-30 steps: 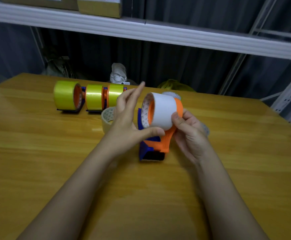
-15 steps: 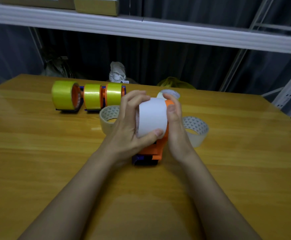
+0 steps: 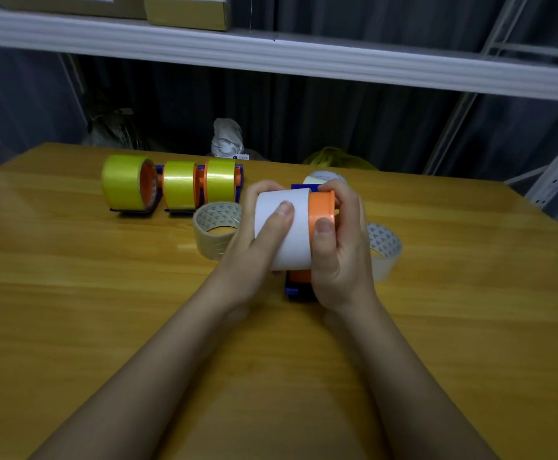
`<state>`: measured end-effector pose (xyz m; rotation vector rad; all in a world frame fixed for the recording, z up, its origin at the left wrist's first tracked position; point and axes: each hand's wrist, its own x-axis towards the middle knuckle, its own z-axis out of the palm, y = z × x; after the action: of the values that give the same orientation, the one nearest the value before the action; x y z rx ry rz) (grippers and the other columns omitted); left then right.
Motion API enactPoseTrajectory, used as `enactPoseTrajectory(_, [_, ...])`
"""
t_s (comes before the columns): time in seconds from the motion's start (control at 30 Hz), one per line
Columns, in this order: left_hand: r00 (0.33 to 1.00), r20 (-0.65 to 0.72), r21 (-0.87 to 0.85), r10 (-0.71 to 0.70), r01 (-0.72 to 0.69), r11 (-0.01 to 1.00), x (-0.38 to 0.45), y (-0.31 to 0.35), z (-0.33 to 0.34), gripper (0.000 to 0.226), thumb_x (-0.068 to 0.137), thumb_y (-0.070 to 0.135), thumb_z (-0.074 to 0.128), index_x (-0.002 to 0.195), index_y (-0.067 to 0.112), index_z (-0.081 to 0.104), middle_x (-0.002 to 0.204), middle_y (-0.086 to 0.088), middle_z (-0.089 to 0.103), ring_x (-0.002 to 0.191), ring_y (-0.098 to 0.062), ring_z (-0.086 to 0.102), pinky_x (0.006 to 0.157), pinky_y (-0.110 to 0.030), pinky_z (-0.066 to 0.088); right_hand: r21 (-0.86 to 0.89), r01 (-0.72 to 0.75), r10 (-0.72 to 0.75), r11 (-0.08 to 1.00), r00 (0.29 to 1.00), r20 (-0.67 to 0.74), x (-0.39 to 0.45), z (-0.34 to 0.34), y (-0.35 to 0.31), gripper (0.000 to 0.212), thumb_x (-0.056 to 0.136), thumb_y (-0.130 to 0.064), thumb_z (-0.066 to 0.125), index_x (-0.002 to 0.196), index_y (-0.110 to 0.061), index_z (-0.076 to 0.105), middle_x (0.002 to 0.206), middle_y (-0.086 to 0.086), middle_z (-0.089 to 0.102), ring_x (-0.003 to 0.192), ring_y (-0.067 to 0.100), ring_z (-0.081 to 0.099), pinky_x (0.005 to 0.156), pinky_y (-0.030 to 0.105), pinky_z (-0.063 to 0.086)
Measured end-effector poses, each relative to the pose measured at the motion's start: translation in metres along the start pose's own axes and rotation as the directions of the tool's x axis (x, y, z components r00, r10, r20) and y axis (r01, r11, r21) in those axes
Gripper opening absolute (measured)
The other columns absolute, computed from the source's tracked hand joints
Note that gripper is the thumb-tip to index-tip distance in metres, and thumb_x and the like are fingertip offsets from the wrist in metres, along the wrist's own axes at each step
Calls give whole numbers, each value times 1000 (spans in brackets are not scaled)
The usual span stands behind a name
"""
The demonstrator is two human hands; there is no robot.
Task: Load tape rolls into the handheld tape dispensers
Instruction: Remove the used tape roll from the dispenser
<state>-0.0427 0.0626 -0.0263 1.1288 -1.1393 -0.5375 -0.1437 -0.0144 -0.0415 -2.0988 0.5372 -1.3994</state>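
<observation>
Both hands grasp at centre: the left hand [image 3: 257, 234] wraps the white roll [image 3: 284, 227], the right hand [image 3: 340, 240] clasps the orange dispenser [image 3: 320, 207], roll against its hub. Loaded yellow dispensers [image 3: 178, 187] stand at 10 o'clock on the surface [image 3: 72, 293]; clear rolls [image 3: 216, 224] lie at 9 and 3 o'clock.

No readable text anywhere. A small white tag [image 3: 242, 157] behind the table's far edge carries dark print, too blurred to read. The cardboard boxes [image 3: 184, 11] on the shelf show label scraps at the top edge, cut off and illegible; the clear tape rolls [image 3: 217, 224] bear only a triangle pattern on the core, no letters.
</observation>
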Motion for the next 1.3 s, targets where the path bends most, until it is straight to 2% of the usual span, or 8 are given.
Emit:
enactPoseTrajectory(0.13, [977, 17, 311, 214, -209, 927, -1, -3, -8, 41, 80, 54, 48, 115, 37, 34, 114, 8, 42, 95, -1, 51, 70, -11, 43, 155, -91, 95, 984, 995, -19, 3, 4, -6, 38, 94, -51, 25, 116, -26, 44, 103, -2, 53, 93, 19, 55, 78, 48, 48])
enactPoseTrajectory(0.3, [859, 201, 648, 470, -476, 594, 6, -10, -26, 59, 85, 67, 43, 123, 24, 33, 124, -3, 33, 112, -17, 43, 80, -16, 40, 336, -309, 289, 890, 951, 111, 6, 4, -3, 55, 89, -65, 28, 108, -19, 50, 102, 19, 57, 93, 34, 60, 78, 58, 49])
enactPoseTrajectory(0.37, [882, 157, 616, 444, -439, 654, 5, -10, -24, 58, 84, 66, 45, 123, 25, 34, 124, -3, 36, 110, -9, 44, 81, -11, 38, 348, -355, 329, 868, 935, 134, 7, 3, -1, 67, 86, -75, 30, 111, -16, 51, 105, 23, 58, 96, 39, 60, 81, 60, 49])
enactPoseTrajectory(0.53, [987, -40, 167, 155, -146, 975, -1, -5, -12, 39, 80, 50, 48, 115, 36, 37, 108, 20, 45, 88, 5, 57, 60, -12, 47, 237, -190, 189, 953, 982, 27, 2, -2, -4, 36, 91, -54, 23, 111, -33, 44, 97, -2, 55, 85, 18, 57, 75, 47, 49])
enactPoseTrajectory(0.73, [979, -189, 50, 80, -72, 996, 5, -7, -13, 38, 75, 55, 47, 108, 36, 42, 104, 7, 50, 81, 2, 59, 59, -22, 49, 358, -257, 286, 898, 958, -28, 5, -4, 5, 35, 95, -47, 25, 112, -26, 47, 96, -9, 54, 79, -4, 58, 68, 19, 49])
enactPoseTrajectory(0.97, [939, -343, -24, -1, -8, 1000, 7, -4, -23, 42, 69, 62, 43, 105, 40, 39, 102, 10, 49, 74, 8, 61, 50, -19, 49, 631, -508, 594, 586, 799, 92, 13, -3, 22, 100, 62, -90, 51, 129, -15, 56, 127, 23, 58, 114, 41, 57, 86, 54, 52])
enactPoseTrajectory(1.13, [912, -405, -64, -65, 43, 997, 7, -7, -26, 37, 81, 47, 40, 115, 33, 35, 103, 9, 48, 80, -2, 59, 50, -18, 49, 788, -477, 662, 389, 740, 122, 14, -4, 23, 83, 78, -75, 47, 133, -13, 53, 123, 21, 62, 108, 35, 65, 79, 48, 55])
enactPoseTrajectory(1.3, [895, -438, -95, -90, 53, 994, 13, -1, -25, 42, 81, 45, 38, 119, 29, 33, 102, 10, 48, 78, 0, 59, 48, -14, 46, 812, -474, 698, 340, 706, 119, 34, -12, 13, 75, 83, -71, 51, 127, -11, 54, 109, 18, 70, 97, 33, 70, 78, 51, 57])
